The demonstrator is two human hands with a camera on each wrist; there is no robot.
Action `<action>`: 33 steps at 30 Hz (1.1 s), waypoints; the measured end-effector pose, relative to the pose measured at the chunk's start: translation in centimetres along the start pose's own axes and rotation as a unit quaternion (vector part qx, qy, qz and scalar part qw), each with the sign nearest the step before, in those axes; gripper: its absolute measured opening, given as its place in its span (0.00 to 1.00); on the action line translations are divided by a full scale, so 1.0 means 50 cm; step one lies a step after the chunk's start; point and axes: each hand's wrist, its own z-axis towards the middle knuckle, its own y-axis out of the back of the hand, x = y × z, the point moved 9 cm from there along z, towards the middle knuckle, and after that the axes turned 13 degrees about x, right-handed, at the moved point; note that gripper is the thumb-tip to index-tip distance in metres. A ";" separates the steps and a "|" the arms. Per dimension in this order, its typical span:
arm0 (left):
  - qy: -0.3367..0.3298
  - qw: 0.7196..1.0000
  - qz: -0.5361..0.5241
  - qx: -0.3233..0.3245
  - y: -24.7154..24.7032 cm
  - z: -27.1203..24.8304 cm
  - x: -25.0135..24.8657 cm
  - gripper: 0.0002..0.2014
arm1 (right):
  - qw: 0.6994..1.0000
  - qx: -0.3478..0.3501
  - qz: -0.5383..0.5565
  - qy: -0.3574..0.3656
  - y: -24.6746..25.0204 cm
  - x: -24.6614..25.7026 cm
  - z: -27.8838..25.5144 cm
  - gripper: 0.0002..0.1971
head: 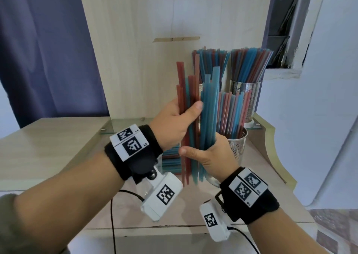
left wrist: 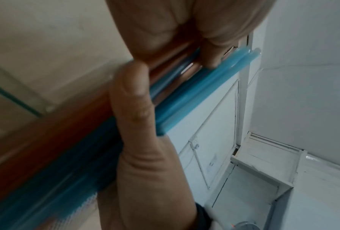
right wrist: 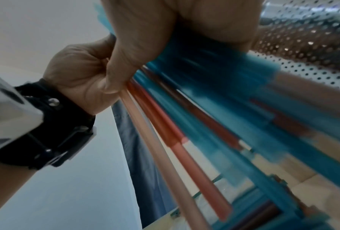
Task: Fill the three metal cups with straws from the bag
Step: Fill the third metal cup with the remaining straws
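Observation:
My left hand [head: 180, 116] grips an upright bundle of red and blue straws [head: 181, 91], thumb across the front. Just below and to the right, my right hand [head: 203, 151] holds a bundle of mostly blue straws [head: 208, 102] near its lower part, thumb pointing left. Both bundles hang above the desk, side by side and touching. Three perforated metal cups hold straws: a front cup [head: 237, 147] right behind my right hand, a back right cup [head: 245, 98], and a back left cup [head: 200, 88] mostly hidden by the held straws. The left wrist view shows my thumb [left wrist: 133, 101] pressed on blue straws [left wrist: 184, 93].
A bag of straws [head: 170, 160] lies on the wooden desk [head: 58, 147] behind my hands, partly hidden. A wooden back panel [head: 135, 40] rises behind the cups, which stand on a glass shelf [head: 124, 125]. A curtain [head: 48, 50] hangs left, a white wall right.

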 end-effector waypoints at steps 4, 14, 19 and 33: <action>-0.003 0.998 -0.054 -0.021 -0.022 -0.006 0.008 0.25 | 0.999 0.026 0.012 -0.021 -0.010 0.000 -0.003 0.21; -0.089 0.991 0.093 -0.044 0.018 0.019 -0.112 0.33 | 0.993 0.039 -0.041 -0.099 0.033 -0.019 -0.023 0.07; -0.185 0.886 0.425 0.004 -0.022 0.028 -0.182 0.29 | 0.993 0.044 -0.028 -0.109 0.034 -0.026 -0.035 0.09; 0.072 0.956 0.281 0.030 -0.019 0.065 0.112 0.28 | 0.996 -0.068 -0.052 -0.031 0.189 0.093 -0.052 0.14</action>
